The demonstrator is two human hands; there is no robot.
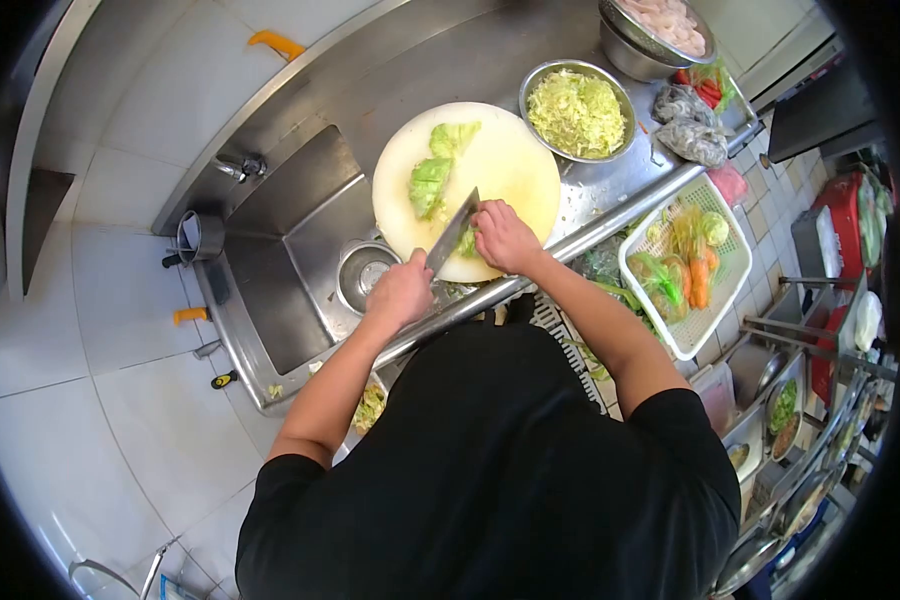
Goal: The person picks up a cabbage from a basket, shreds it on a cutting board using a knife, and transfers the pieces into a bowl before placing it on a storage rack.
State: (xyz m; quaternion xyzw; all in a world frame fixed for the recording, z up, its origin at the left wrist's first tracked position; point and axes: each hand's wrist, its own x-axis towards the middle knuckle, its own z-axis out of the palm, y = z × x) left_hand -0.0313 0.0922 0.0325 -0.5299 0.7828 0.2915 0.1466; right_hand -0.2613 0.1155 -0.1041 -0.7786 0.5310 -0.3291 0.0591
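A knife is held by its handle in my left hand, with the blade pointing away over the round cutting board. Beside the blade, the curled fingers of my right hand press on a piece of green cabbage, partly hidden by the hand and knife. Farther up the board lie more cabbage pieces, apart from both hands. To the right of the board stands a metal bowl heaped with shredded cabbage.
A steel sink with a small metal bowl lies left of the board. Tied plastic bags and a large bowl of pale meat sit at the right. A white basket of carrots and other vegetables stands below the counter edge.
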